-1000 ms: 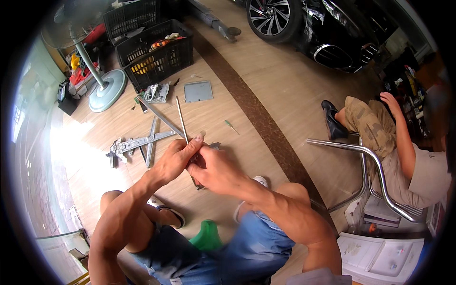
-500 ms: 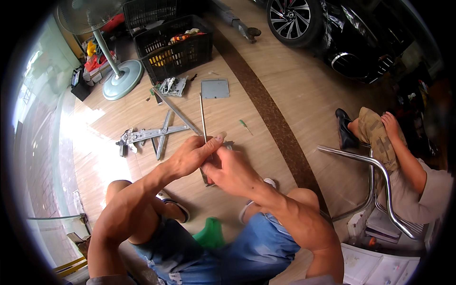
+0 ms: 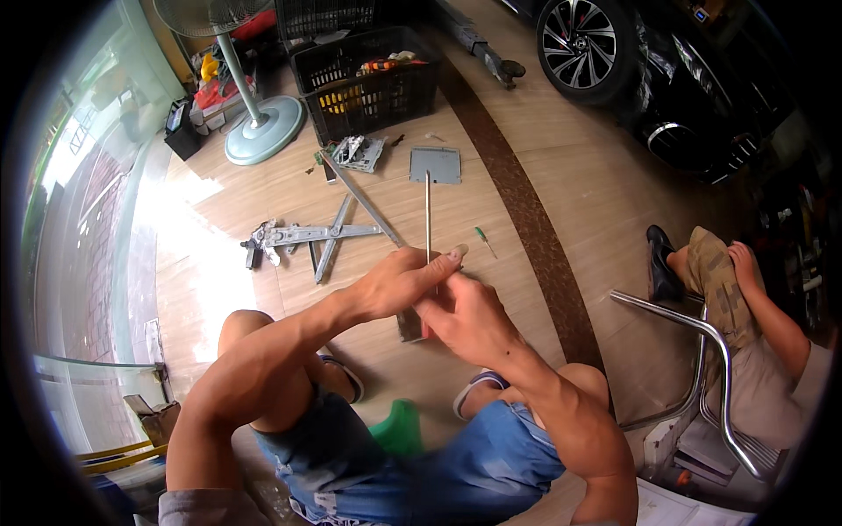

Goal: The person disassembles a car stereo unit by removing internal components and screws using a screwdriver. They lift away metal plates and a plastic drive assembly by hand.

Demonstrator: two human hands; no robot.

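Both my hands meet low over the floor in front of my knees, around a long thin metal shaft [image 3: 428,210], which looks like a screwdriver's. My left hand [image 3: 403,282] is closed about the shaft, thumb laid across. Pressed up against it, my right hand [image 3: 462,317] is closed round the lower end, where a bit of red shows under the fingers; most of the handle is hidden. Beyond my left wrist lies a metal window regulator [image 3: 307,235] with crossed arms. A small green-handled screwdriver [image 3: 481,235] rests on the floor to the right.
Farther off are a grey flat plate [image 3: 436,166], a black crate [image 3: 364,88] with tools, and a fan's round base [image 3: 266,131]. A car wheel [image 3: 579,42] stands at far right. Nearer, a seated person's leg [image 3: 719,272] is beside a chrome chair frame [image 3: 724,359]. A green stool [image 3: 399,428] is between my legs.
The view has turned, so the surroundings sit farther right in the picture. My hands stay joined on the shaft, which now points more straight ahead.
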